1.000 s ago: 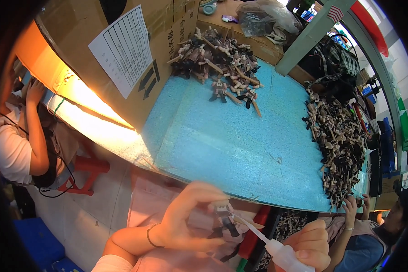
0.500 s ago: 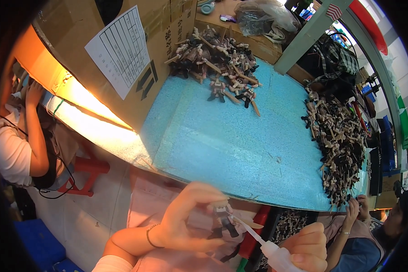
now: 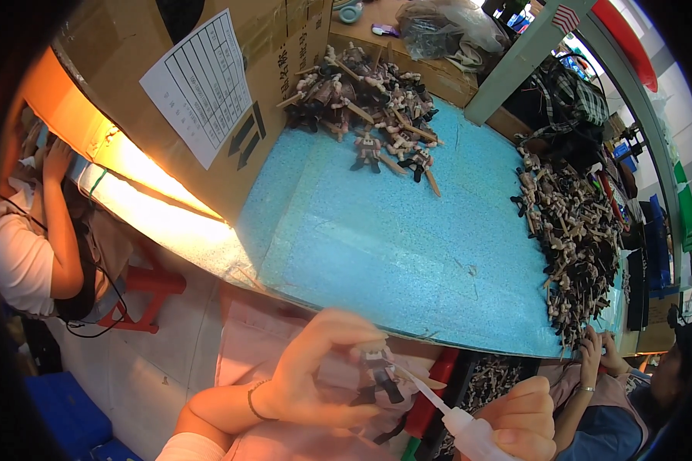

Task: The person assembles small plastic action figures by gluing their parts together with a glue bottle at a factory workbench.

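Above my lap, just off the table's front edge, my left hand (image 3: 311, 373) pinches a small toy figure (image 3: 378, 376) with dark legs and a pale body. A thin wooden-coloured piece sticks out to the figure's right. My right hand (image 3: 521, 419) is wrapped round a white squeeze bottle (image 3: 469, 434) with a long narrow nozzle. The nozzle tip is at the figure's side; whether it touches cannot be made out. My left fingertips partly cover the figure's head.
The blue tabletop (image 3: 361, 246) carries a pile of similar figures (image 3: 361, 92) at the back and another pile (image 3: 580, 246) at the right. A large cardboard box (image 3: 200, 92) stands at the left. Co-workers sit on both sides, one by a red stool (image 3: 150, 296).
My hands, the figure and the bottle stay almost in place. At the right, the co-worker's hands have shifted slightly toward the pile of figures.
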Available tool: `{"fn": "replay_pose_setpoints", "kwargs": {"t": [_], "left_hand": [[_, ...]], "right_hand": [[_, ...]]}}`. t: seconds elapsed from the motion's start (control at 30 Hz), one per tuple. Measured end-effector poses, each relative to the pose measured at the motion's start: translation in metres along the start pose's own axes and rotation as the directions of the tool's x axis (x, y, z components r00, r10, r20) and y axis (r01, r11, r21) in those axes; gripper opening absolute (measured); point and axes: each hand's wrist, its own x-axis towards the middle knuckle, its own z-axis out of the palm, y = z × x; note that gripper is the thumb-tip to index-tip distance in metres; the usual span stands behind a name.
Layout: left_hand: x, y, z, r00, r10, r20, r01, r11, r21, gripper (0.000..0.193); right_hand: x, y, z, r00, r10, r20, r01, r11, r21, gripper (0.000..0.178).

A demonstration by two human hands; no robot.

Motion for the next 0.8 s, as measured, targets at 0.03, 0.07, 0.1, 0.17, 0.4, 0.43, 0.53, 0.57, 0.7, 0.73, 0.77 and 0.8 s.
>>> {"fn": "replay_pose_setpoints", "kwargs": {"t": [0.03, 0.07, 0.1, 0.17, 0.4, 0.43, 0.53, 0.57, 0.7, 0.73, 0.77, 0.8], "left_hand": [[-0.0003, 0.0007, 0.0001, 1.000, -0.007, -0.003, 0.007, 1.000, -0.003, 0.064], [-0.0001, 0.0015, -0.0003, 1.000, -0.006, -0.003, 0.006, 1.000, -0.002, 0.064], [0.0004, 0.0022, -0.0010, 1.000, 0.003, 0.009, -0.003, 1.000, 0.011, 0.064], [0.0006, 0.0010, -0.0021, 1.000, 0.010, 0.020, -0.011, 1.000, 0.023, 0.064], [-0.0018, 0.0012, 0.0007, 1.000, -0.025, -0.012, 0.025, 0.999, -0.046, 0.063], [-0.0018, 0.0003, 0.0006, 0.999, -0.042, -0.020, 0.040, 0.997, -0.071, 0.063], [0.0009, 0.0003, -0.0011, 0.999, -0.033, -0.018, 0.031, 0.998, -0.063, 0.062], [0.0017, 0.0001, -0.0015, 0.999, -0.033, -0.018, 0.032, 0.997, -0.064, 0.062], [0.0019, 0.0008, -0.0010, 1.000, -0.006, -0.019, 0.005, 0.998, -0.055, 0.060], [0.0014, 0.0013, -0.0005, 1.000, -0.019, -0.023, 0.018, 0.998, -0.067, 0.060], [0.0013, 0.0017, -0.0001, 1.000, -0.019, -0.023, 0.018, 0.998, -0.066, 0.060], [0.0013, 0.0019, 0.0003, 1.000, -0.019, -0.023, 0.017, 0.997, -0.069, 0.060]], "right_hand": [[0.0000, -0.0002, -0.0001, 1.000, 0.000, 0.000, 0.000, 1.000, 0.000, 0.043], [-0.0002, -0.0005, -0.0003, 1.000, 0.002, -0.004, -0.002, 1.000, 0.002, 0.043], [-0.0006, -0.0009, -0.0005, 1.000, 0.006, -0.007, -0.006, 1.000, 0.002, 0.044], [-0.0008, 0.0002, 0.0006, 1.000, 0.014, -0.012, -0.014, 1.000, 0.004, 0.044], [-0.0021, 0.0004, -0.0002, 0.999, 0.031, -0.040, -0.031, 0.999, 0.013, 0.044], [-0.0021, 0.0013, 0.0003, 0.998, 0.036, -0.042, -0.035, 0.999, 0.013, 0.044], [-0.0025, 0.0031, 0.0012, 0.998, 0.048, -0.050, -0.047, 0.999, 0.015, 0.044], [-0.0028, 0.0034, 0.0015, 0.997, 0.052, -0.053, -0.051, 0.999, 0.016, 0.044], [-0.0042, 0.0035, 0.0018, 0.996, 0.066, -0.065, -0.065, 0.998, 0.021, 0.044], [-0.0047, 0.0031, 0.0016, 0.995, 0.069, -0.069, -0.068, 0.997, 0.023, 0.044], [-0.0051, 0.0028, 0.0014, 0.995, 0.072, -0.072, -0.071, 0.997, 0.024, 0.045], [-0.0055, 0.0024, 0.0012, 0.994, 0.076, -0.076, -0.074, 0.997, 0.025, 0.045]]}}
